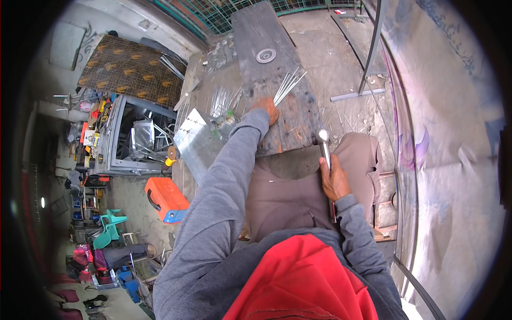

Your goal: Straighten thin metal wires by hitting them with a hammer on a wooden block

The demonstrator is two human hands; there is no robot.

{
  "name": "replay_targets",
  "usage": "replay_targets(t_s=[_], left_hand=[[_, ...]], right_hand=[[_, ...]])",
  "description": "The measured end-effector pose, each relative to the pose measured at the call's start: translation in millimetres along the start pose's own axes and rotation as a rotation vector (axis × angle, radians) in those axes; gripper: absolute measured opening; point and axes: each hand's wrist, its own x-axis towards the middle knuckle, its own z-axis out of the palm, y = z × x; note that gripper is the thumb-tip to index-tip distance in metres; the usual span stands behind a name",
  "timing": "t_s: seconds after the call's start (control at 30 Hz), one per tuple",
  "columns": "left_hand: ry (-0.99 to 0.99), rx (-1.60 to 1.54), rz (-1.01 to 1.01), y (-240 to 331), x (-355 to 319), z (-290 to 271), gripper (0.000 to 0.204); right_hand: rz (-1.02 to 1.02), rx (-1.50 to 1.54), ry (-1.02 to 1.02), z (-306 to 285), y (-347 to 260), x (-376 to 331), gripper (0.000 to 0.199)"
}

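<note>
My left hand (268,110) is closed around a bundle of thin metal rods (288,88) and rests on a scuffed wooden board (256,34). The rods fan out beyond my fingers toward the far right. In my right hand (334,180), above my right thigh, is a long silver tool (323,135) with a round shiny head, held upright near the board's near right edge. Its lower end shows a thin dark and red shaft below my palm; its exact kind is unclear. A grey disc (266,55) lies farther up the board.
Left of the board are a metal sheet (188,140) and loose thin rods (221,102). An orange toolbox (163,198) and a metal-framed bin of scraps (140,140) stand farther left. A grey metal frame (358,95) and a hanging sheet (453,160) are on the right.
</note>
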Motion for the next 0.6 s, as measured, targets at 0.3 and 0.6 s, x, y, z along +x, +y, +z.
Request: replay_targets(t_s=[0.3,0.6], left_hand=[[0.075,-0.223,0.094,-20.9,-26.5,-12.3,0.037],[-0.22,-1.776,-0.216,-47.1,-164.6,-5.1,0.035]], right_hand=[[-0.005,-0.041,0.011,2.0,10.8,-0.1,0.034],[0.032,-0.081,-0.005,4.0,4.7,0.3,0.041]])
